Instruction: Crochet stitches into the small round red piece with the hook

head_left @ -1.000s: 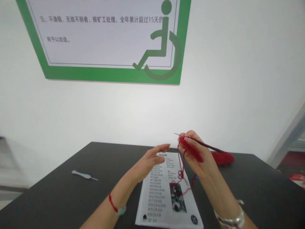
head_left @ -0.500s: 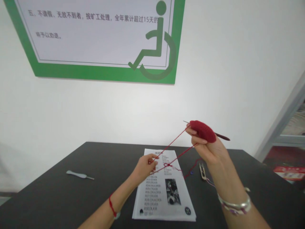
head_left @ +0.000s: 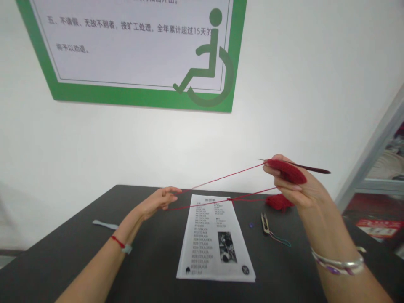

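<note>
- Left hand [head_left: 158,201], at 10 o'clock from the sheet [head_left: 205,240]: raised, fingers loosely curled and partly open, holding the yarn [head_left: 252,193] away from the other hand.
- Right hand [head_left: 296,193], at 2 o'clock: closed in a pinch about the red piece [head_left: 292,173] and the hook [head_left: 315,170], both above the tabletop [head_left: 151,269]; the hook's handle points to about 3 o'clock.
- Handling, as judged: even, gentle tension suits the two spread strands; a firm pinch steadies piece and hook together, while a hard pull could distort stitches or tighten the small tangle [head_left: 230,199] above the sheet's top edge.
- Lower strand: best drawn level, clear of the snips [head_left: 265,223] at 2 to 3 o'clock.
- Hard to make out: the exact wrap of yarn round the left fingers; the hook's tip, thin and blurred; the stitches under the right fingers; the sheet's small print.
- Partly hidden: the ball [head_left: 277,202], at 2 o'clock, behind the right hand; the pale tool [head_left: 105,224], at 9 o'clock, its end behind the left forearm.
</note>
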Available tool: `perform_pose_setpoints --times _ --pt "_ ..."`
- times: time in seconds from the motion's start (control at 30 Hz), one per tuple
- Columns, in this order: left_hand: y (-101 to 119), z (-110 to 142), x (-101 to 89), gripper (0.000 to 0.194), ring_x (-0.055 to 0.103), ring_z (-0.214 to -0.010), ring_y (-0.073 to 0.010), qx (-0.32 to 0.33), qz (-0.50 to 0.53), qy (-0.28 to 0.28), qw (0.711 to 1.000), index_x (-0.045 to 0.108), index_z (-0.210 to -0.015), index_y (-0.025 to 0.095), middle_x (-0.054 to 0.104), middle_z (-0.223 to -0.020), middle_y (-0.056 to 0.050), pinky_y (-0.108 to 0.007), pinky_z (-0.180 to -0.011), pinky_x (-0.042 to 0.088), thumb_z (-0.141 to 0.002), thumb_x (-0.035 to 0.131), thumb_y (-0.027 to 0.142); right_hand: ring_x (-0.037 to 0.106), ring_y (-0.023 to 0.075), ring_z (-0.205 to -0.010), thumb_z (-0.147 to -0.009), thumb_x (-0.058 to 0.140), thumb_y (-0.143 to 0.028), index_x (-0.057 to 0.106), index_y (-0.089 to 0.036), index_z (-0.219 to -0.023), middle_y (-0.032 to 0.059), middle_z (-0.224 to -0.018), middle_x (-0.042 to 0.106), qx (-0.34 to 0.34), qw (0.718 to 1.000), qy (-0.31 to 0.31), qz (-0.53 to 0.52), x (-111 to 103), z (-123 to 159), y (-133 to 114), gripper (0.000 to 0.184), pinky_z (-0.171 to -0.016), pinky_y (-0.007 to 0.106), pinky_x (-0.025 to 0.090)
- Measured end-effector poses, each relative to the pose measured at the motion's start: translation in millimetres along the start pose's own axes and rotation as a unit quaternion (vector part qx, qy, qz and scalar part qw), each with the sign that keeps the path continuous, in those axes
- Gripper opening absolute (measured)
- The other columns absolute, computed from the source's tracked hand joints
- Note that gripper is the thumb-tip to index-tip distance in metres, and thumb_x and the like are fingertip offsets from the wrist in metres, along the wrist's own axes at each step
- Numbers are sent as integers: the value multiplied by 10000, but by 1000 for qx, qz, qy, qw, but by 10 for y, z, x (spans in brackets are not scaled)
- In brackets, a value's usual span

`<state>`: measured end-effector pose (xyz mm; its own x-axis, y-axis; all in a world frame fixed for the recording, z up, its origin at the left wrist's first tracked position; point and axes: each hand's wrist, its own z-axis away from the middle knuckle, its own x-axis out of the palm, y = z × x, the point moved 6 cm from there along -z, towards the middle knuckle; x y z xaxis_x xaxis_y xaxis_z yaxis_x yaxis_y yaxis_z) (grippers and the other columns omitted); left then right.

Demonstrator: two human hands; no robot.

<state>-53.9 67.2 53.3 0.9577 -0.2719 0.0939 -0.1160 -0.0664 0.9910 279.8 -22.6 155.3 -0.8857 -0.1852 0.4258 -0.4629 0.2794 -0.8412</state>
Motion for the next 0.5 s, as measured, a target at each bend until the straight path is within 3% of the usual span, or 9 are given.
perform_pose_setpoints --times 0.1,0.2,0.27,0.33,0.43,0.5 --pt "103 27 200 428 601 -629 -155 13 -56 -27 998 724 -834 159 660 -673 -6 -235 -572 484 -487 726 -92 216 9 -353 -603 765 -129 632 -172 -629 -12 -541 587 -11 1000 11 7 121 -39 129 142 -234 95 120" --pt "226 162 561 453 597 -979 -190 86 -68 12 994 703 -951 234 691 -1007 -31 -282 -847 474 -580 693 -26 276 3 -353 -605 747 -123 603 -168 -612 -41 -544 541 -20 1000 22 1 301 -89 313 151 -255 98 130" --pt "328 336 907 296 590 -1001 -202 179 -102 36 978 687 -945 214 686 -996 -52 -328 -924 441 -690 662 67 301 10 -358 -618 731 -128 594 -169 -609 -50 -528 512 -25 999 20 -1 428 -116 403 143 -264 107 146" --pt "365 499 1312 196 620 -902 -204 242 -136 15 961 668 -951 200 693 -931 -63 -361 -892 459 -761 646 158 295 8 -356 -627 714 -117 583 -169 -607 -57 -523 500 -28 999 18 -6 541 -127 443 142 -270 112 158" --pt "273 563 1748 341 639 -983 -217 231 -81 -24 969 599 -1103 205 698 -1059 -92 -371 -927 457 -769 668 205 285 -3 -353 -614 690 -90 574 -162 -606 -60 -533 503 -29 999 32 -26 659 -109 418 137 -273 109 162" --pt "185 528 1937 253 630 -1019 -218 228 -45 -80 969 602 -1068 200 701 -1062 -92 -357 -937 442 -815 605 214 293 -5 -358 -611 681 -86 575 -157 -606 -54 -546 512 -26 998 39 -36 708 -93 369 128 -270 108 153"
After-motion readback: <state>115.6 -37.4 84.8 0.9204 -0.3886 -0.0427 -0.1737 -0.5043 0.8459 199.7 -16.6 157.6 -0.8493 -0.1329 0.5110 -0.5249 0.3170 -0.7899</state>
